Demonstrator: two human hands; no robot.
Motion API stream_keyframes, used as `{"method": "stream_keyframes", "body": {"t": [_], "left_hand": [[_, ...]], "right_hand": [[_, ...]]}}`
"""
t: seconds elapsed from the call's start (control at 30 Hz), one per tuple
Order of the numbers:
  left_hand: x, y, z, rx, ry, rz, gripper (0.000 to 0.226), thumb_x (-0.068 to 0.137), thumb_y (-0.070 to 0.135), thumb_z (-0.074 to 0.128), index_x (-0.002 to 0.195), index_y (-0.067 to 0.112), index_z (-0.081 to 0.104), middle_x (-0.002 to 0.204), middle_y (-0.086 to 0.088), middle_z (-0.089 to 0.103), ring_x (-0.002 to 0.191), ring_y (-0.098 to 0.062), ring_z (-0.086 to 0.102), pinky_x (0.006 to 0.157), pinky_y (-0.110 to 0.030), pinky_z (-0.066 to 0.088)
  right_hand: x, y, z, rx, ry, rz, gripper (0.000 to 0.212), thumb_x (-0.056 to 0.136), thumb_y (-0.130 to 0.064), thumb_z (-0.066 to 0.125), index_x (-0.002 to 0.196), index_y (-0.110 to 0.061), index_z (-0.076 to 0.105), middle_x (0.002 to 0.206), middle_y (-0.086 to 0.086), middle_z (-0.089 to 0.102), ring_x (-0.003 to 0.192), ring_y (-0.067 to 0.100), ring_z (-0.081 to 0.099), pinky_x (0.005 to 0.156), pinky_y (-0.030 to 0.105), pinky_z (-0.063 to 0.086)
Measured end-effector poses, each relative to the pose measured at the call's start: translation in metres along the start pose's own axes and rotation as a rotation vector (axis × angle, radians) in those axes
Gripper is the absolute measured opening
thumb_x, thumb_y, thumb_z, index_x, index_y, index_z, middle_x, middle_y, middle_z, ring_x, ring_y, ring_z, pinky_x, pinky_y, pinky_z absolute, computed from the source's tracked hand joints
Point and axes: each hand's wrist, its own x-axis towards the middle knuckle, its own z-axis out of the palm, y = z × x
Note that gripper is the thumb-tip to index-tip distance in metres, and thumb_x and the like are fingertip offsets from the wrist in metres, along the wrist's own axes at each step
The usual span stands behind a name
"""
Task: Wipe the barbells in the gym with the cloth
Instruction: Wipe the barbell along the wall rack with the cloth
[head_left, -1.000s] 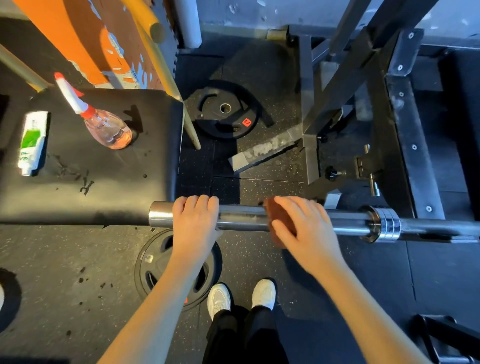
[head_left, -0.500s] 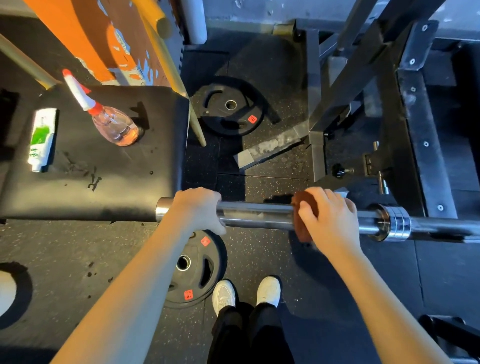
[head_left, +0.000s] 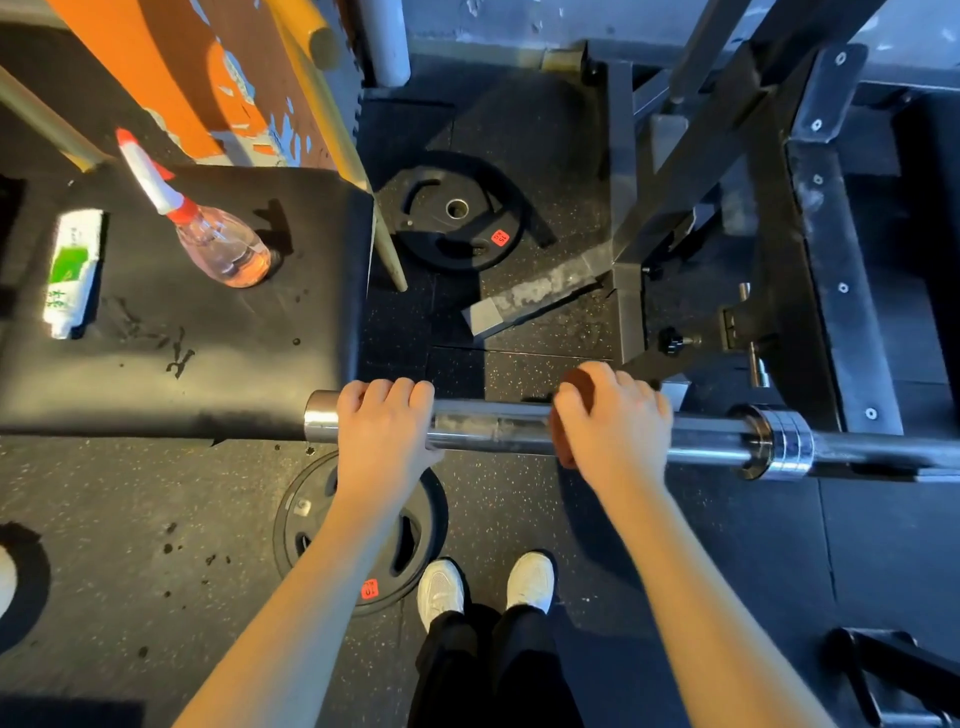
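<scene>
Barbell: chrome sleeve (head_left: 493, 428) lies level across the view. Its free end is just over the near edge of the black worktop (head_left: 208, 364), and its collar (head_left: 779, 441) is off to the right.
Left hand: left hand (head_left: 384, 431) sits near the free end, fingers (head_left: 400, 389) curled over the top and clamped on the sleeve.
Right hand: right hand (head_left: 613, 431) sits between the left hand and the collar, its fingers wrapped over the cloth and the sleeve beneath it.
Cloth: brown cloth (head_left: 563, 449) is mostly hidden under the palm, with an edge showing on the left side.
Step in hand: wiping the sleeve, judged mid-pass. Dull smears show on the stretch between the hands.
Next move: slide the cloth along the smeared stretch with the wrap tight while the left hand stops the bar rolling. The patch under the left hand needs a regrip.
Nearby: spray bottle (head_left: 223, 249) and a green-and-white tube (head_left: 72, 270) stand on the worktop. Two weight plates (head_left: 457, 213) lie on the floor.
</scene>
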Motion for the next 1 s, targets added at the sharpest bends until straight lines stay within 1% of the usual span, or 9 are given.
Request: {"method": "stream_keyframes", "body": {"t": [0.13,0.2,0.33,0.43,0.53,0.67,0.77,0.87,1.0], "left_hand": [[0.002,-0.001,0.0,0.01,-0.004,0.017,0.057,0.046,0.034,0.091,0.091,0.014,0.063,0.079,-0.001,0.062,0.075,-0.027,0.059,0.077,-0.04,0.041],[0.007,-0.006,-0.012,-0.021,-0.112,0.064,0.056,0.059,0.039,0.085,0.106,0.019,0.061,0.092,0.003,0.063,0.089,-0.023,0.06,0.086,-0.038,0.039],[0.038,-0.028,-0.032,-0.286,-0.651,0.02,0.081,0.069,0.046,0.076,0.138,0.025,0.039,0.121,0.005,0.054,0.109,-0.021,0.055,0.093,-0.037,0.041],[0.054,-0.027,-0.034,-0.173,-0.782,0.041,0.059,0.066,0.054,0.075,0.111,0.022,0.055,0.099,0.005,0.059,0.088,-0.019,0.058,0.071,-0.033,0.043],[0.05,-0.023,-0.034,-0.105,-0.724,0.032,0.049,0.068,0.056,0.073,0.098,0.023,0.054,0.082,0.008,0.056,0.078,-0.018,0.056,0.066,-0.03,0.04],[0.029,-0.018,-0.03,0.0,-0.473,0.066,0.051,0.074,0.056,0.068,0.11,0.024,0.052,0.095,0.007,0.058,0.091,-0.018,0.056,0.079,-0.031,0.038],[0.017,-0.017,-0.018,0.001,-0.28,0.054,0.051,0.07,0.052,0.072,0.109,0.022,0.057,0.096,0.006,0.062,0.093,-0.019,0.059,0.083,-0.032,0.037],[0.006,-0.019,-0.008,-0.004,-0.164,0.043,0.055,0.052,0.044,0.087,0.092,0.015,0.064,0.079,0.001,0.063,0.076,-0.025,0.06,0.076,-0.038,0.043],[-0.004,-0.013,0.001,-0.042,-0.011,0.007,0.062,0.043,0.033,0.093,0.093,0.01,0.065,0.084,-0.005,0.065,0.078,-0.03,0.061,0.081,-0.041,0.04]], "right_hand": [[-0.028,-0.034,0.017,0.1,0.03,-0.322,0.044,0.092,-0.048,0.042,0.125,-0.022,0.055,0.114,0.0,0.063,0.102,0.02,0.058,0.1,0.039,0.038],[-0.034,-0.011,0.008,0.119,0.034,-0.421,0.048,0.089,-0.047,0.043,0.128,-0.022,0.054,0.12,0.0,0.062,0.108,0.019,0.056,0.101,0.037,0.037],[-0.02,0.027,-0.011,0.075,0.01,-0.184,0.046,0.093,-0.046,0.04,0.128,-0.02,0.055,0.119,0.001,0.062,0.11,0.021,0.056,0.106,0.044,0.037],[-0.003,-0.002,0.002,-0.023,0.015,-0.01,0.041,0.097,-0.047,0.039,0.124,-0.021,0.055,0.109,0.001,0.064,0.099,0.02,0.057,0.102,0.041,0.038],[-0.018,-0.035,0.016,0.055,0.02,-0.243,0.04,0.094,-0.048,0.043,0.123,-0.022,0.054,0.109,0.001,0.062,0.099,0.022,0.057,0.097,0.041,0.038],[-0.035,-0.001,0.009,0.061,0.024,-0.452,0.05,0.088,-0.051,0.045,0.131,-0.025,0.046,0.125,0.001,0.058,0.112,0.021,0.054,0.103,0.042,0.038],[-0.024,0.018,-0.004,0.029,0.025,-0.309,0.048,0.092,-0.051,0.042,0.13,-0.022,0.051,0.121,0.001,0.061,0.111,0.022,0.057,0.103,0.04,0.037],[-0.002,-0.009,0.003,0.024,-0.051,-0.048,0.044,0.097,-0.049,0.036,0.127,-0.022,0.053,0.112,0.0,0.063,0.105,0.02,0.058,0.103,0.039,0.036],[-0.021,-0.04,0.013,0.082,-0.032,-0.295,0.047,0.094,-0.052,0.034,0.126,-0.024,0.054,0.111,-0.003,0.062,0.101,0.017,0.057,0.098,0.035,0.036]]}}
